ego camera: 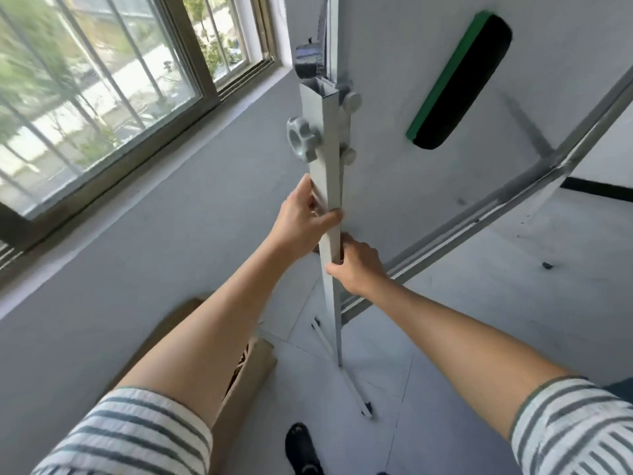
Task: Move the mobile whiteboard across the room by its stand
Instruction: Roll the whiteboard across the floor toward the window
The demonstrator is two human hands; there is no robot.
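The mobile whiteboard (428,63) fills the upper right, its white face turned toward me. Its grey metal stand post (327,138) runs down the board's left edge to a footed base (352,385) on the floor. My left hand (303,221) is wrapped around the post just below the grey adjustment knob (301,140). My right hand (356,264) grips the same post a little lower. A green and black eraser (455,84) clings to the board's face. The board's metal tray rail (513,197) slants down to the left.
A wall with a large barred window (102,90) is close on the left. A brown cardboard box (246,378) lies on the tiled floor beside the wall, near the stand's base. My dark shoe (301,447) is at the bottom centre.
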